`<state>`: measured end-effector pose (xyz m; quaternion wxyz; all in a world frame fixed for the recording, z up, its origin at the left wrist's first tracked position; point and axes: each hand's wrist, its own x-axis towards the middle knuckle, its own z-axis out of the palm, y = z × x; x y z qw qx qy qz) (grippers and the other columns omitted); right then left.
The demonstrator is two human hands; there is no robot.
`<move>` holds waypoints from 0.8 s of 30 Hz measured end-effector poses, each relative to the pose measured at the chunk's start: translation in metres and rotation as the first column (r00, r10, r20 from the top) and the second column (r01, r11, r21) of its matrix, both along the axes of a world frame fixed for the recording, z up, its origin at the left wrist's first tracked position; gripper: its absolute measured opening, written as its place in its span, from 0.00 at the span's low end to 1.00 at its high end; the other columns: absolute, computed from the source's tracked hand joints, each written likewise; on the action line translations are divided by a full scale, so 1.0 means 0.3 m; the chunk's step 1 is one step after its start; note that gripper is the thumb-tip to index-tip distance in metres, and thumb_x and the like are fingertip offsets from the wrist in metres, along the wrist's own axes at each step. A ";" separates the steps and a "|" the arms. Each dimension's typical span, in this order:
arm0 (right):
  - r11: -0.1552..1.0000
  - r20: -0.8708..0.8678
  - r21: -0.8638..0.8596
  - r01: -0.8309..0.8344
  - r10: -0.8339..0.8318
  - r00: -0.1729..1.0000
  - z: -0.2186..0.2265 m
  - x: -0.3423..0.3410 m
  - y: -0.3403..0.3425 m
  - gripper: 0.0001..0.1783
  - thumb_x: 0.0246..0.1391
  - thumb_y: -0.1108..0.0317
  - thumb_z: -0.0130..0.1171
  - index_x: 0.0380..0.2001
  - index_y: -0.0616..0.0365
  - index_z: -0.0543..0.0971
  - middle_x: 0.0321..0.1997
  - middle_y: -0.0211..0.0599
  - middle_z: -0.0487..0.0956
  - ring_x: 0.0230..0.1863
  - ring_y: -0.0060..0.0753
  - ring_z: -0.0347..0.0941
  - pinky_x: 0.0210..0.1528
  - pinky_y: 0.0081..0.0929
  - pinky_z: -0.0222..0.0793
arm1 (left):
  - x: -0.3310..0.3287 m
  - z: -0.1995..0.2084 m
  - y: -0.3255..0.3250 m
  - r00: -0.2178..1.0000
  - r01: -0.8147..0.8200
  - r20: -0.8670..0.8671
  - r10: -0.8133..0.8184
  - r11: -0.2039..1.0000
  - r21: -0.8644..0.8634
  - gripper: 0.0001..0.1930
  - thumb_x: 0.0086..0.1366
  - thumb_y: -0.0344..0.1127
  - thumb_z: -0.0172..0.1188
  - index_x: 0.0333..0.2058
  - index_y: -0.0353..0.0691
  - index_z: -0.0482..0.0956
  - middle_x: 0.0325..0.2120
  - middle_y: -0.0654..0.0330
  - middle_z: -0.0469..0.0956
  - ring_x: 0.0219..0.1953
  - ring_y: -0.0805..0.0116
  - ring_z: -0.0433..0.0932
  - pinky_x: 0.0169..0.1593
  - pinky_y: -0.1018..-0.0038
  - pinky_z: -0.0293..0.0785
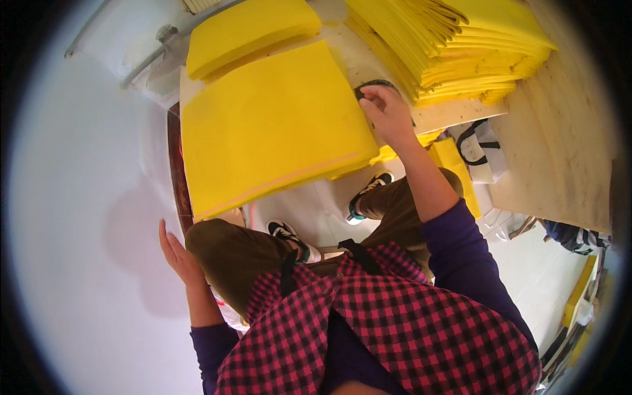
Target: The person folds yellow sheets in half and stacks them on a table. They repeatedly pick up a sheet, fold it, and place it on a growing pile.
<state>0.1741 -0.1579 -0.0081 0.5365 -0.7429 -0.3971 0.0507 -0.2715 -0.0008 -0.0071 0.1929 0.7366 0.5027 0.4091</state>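
Observation:
A stack of flat yellow fabric pieces (270, 125) lies on the table before me, with a pale orange line along its near edge. My right hand (387, 115) is over the stack's right edge, fingers loosely bent and slightly apart, with nothing visible in them. Just behind those fingers is a dark curved object (376, 83), mostly covered by the hand; its kind and any contact are unclear. My left hand (179, 258) is raised beside my left knee, its fingers stretched out and empty.
Another yellow stack (250, 33) lies behind the first one. At the far right rises a tall pile of folded yellow fabric (461, 52). A wooden panel (559, 145) stands on the right, with a white bag with black handles (484, 155) below the table. A white wall (79, 210) is on the left.

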 end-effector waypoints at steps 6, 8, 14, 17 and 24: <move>0.999 -0.142 -0.002 -0.037 0.036 0.989 0.053 0.046 0.093 0.13 0.52 0.67 0.59 0.41 0.61 0.78 0.35 0.34 0.79 0.35 0.24 0.74 0.41 0.22 0.70 | 0.263 0.085 0.208 0.947 0.261 -0.174 -0.269 0.963 -0.068 0.22 0.69 0.40 0.45 0.58 0.36 0.64 0.61 0.48 0.60 0.63 0.53 0.57 0.65 0.65 0.52; 0.999 -0.181 0.019 -0.035 0.038 0.983 0.060 0.072 0.130 0.13 0.52 0.67 0.58 0.39 0.62 0.78 0.34 0.35 0.80 0.34 0.25 0.75 0.41 0.23 0.70 | 0.339 0.056 0.259 0.929 0.291 -0.212 -0.303 0.953 -0.086 0.23 0.69 0.41 0.45 0.59 0.36 0.62 0.62 0.46 0.57 0.65 0.51 0.53 0.66 0.64 0.50; 0.998 -0.232 -0.046 -0.030 0.019 0.973 0.036 0.110 0.174 0.13 0.53 0.66 0.57 0.39 0.61 0.79 0.35 0.35 0.80 0.35 0.26 0.74 0.41 0.24 0.70 | 0.432 -0.023 0.292 0.881 0.217 -0.406 -0.244 0.970 -0.112 0.27 0.69 0.44 0.44 0.62 0.36 0.56 0.64 0.41 0.49 0.67 0.46 0.48 0.66 0.62 0.47; 0.993 -0.262 -0.096 -0.068 0.041 0.964 0.019 0.119 0.178 0.14 0.53 0.64 0.57 0.39 0.61 0.80 0.35 0.37 0.80 0.36 0.29 0.75 0.41 0.26 0.70 | 0.446 -0.024 0.258 0.877 0.179 -0.432 -0.210 0.978 -0.111 0.28 0.69 0.44 0.44 0.63 0.36 0.55 0.64 0.41 0.48 0.66 0.47 0.48 0.66 0.62 0.48; 0.991 -0.285 -0.079 -0.104 0.078 0.955 -0.014 0.141 0.184 0.17 0.49 0.59 0.58 0.35 0.62 0.80 0.34 0.45 0.81 0.36 0.42 0.77 0.41 0.31 0.71 | 0.475 -0.013 0.234 0.864 0.129 -0.476 -0.165 0.986 -0.108 0.28 0.69 0.44 0.43 0.62 0.35 0.55 0.65 0.43 0.49 0.67 0.48 0.48 0.66 0.63 0.49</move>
